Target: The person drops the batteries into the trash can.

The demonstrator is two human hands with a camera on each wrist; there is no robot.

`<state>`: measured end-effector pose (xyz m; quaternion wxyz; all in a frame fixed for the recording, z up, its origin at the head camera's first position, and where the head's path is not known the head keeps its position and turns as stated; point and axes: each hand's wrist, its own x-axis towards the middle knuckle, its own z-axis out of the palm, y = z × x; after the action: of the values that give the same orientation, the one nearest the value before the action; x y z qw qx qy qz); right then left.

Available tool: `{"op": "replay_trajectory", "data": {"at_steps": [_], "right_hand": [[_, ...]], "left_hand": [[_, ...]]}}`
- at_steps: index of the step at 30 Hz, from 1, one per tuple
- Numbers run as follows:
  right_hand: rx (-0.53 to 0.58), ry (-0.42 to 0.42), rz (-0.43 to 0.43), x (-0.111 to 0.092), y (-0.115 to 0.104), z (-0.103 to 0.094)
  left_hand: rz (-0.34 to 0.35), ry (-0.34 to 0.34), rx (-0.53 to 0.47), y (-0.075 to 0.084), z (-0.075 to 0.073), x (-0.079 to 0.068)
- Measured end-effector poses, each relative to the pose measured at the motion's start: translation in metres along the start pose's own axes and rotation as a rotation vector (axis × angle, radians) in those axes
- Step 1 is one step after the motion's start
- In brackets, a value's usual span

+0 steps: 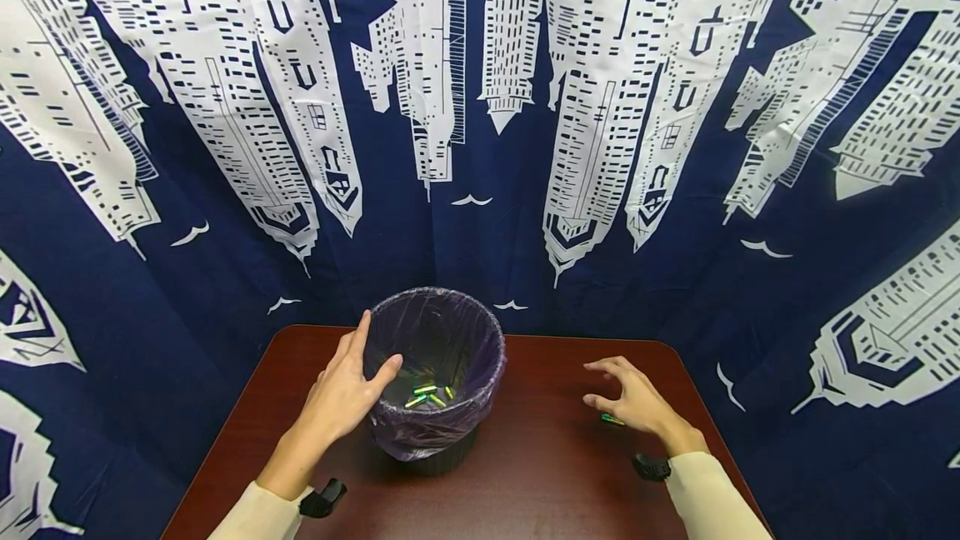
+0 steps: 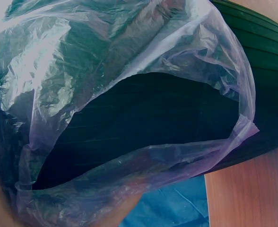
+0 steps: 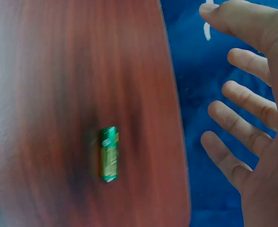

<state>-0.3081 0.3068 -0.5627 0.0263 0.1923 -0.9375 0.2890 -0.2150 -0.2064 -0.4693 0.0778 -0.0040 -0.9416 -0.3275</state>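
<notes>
My left hand [image 1: 341, 390] holds the near-left rim of a dark green ribbed trash bin [image 1: 444, 463], with the thumb over the rim and the fingers along the outside. A translucent purple bag [image 1: 483, 402] lines the bin and folds down over its outer wall. Inside, at the bottom, lie several green and gold batteries [image 1: 437, 400]. My right hand [image 1: 637, 402] hovers over the table's right side, fingers spread and holding nothing. Just below it on the tabletop lies one green and gold battery [image 3: 109, 153], apart from the fingers. In the left wrist view, the bag partly covers the left fingers.
The reddish-brown wooden table [image 1: 555, 473] carries the bin left of its middle. Its right edge runs close to my right hand. A navy curtain [image 1: 480, 248] with white upside-down buildings hangs behind and around the table.
</notes>
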Motion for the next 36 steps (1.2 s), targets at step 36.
{"op": "replay_trajectory", "data": {"at_steps": [36], "right_hand": [[0.033, -0.072, 0.152, -0.032, 0.056, 0.046]], "left_hand": [[-0.014, -0.005, 0.006, 0.003, -0.001, -0.003]]}}
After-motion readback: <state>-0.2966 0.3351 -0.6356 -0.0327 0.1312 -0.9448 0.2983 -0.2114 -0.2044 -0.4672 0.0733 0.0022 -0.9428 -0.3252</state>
